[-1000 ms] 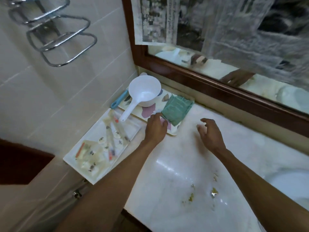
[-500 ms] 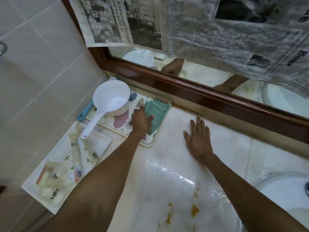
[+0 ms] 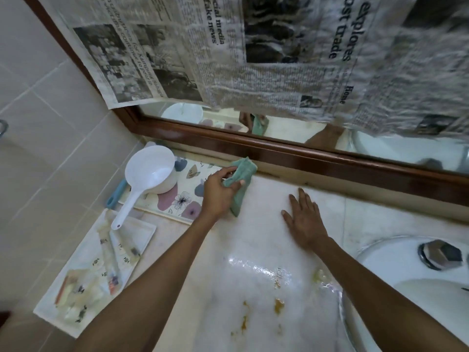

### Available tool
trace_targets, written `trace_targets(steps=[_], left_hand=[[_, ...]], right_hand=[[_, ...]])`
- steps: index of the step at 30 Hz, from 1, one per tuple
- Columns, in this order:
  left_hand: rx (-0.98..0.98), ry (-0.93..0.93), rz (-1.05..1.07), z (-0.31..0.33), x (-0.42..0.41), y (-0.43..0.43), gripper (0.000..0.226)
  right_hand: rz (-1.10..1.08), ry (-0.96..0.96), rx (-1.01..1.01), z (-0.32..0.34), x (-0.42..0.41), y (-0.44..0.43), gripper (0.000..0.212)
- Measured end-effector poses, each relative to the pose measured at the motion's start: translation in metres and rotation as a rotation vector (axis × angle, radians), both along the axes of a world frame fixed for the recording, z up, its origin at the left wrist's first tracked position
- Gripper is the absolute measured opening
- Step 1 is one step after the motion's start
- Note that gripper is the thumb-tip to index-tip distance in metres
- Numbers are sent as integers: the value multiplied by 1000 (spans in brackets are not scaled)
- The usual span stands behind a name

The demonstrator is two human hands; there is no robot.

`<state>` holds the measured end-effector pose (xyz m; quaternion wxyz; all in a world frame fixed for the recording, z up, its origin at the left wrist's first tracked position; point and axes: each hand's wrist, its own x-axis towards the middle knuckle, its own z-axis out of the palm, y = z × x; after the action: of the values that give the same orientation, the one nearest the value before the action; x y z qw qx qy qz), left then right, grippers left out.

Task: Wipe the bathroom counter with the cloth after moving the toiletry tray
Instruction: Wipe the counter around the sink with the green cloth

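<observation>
My left hand (image 3: 218, 191) grips a green cloth (image 3: 241, 180) and holds it just above the right end of the flowered tray (image 3: 181, 199), near the mirror frame. The cloth hangs crumpled from my fingers. My right hand (image 3: 305, 219) lies flat, fingers spread, on the white marble counter (image 3: 253, 245). Yellow-brown stains (image 3: 278, 304) and a wet patch mark the counter in front of me. A white plastic scoop (image 3: 149, 174) stands on the flowered tray.
A white toiletry tray (image 3: 142, 229) with small packets and tubes lies at the left edge of the counter. The white sink (image 3: 416, 275) with its metal fitting (image 3: 440, 254) is at the right. A newspaper-covered mirror in a wooden frame (image 3: 330, 161) backs the counter. Tiled wall on the left.
My left hand has closed on the green cloth and lifted it off the flowered tray, toward the right. My right hand stays flat on the counter. The view has tilted up.
</observation>
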<state>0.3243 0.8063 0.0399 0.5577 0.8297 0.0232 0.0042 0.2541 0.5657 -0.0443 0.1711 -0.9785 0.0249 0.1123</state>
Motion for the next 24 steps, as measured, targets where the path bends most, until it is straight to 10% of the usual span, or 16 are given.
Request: trace_targets(steps=[4, 10, 24], left_hand=[[25, 99, -32, -21, -12, -16, 40], [785, -186, -375, -82, -35, -29, 58], [947, -183, -578, -120, -71, -29, 61]], right_hand=[[-64, 18, -18, 2, -24, -29, 64], [-129, 17, -69, -3, -55, -62, 62], [-282, -90, -97, -10, -82, -106, 58]])
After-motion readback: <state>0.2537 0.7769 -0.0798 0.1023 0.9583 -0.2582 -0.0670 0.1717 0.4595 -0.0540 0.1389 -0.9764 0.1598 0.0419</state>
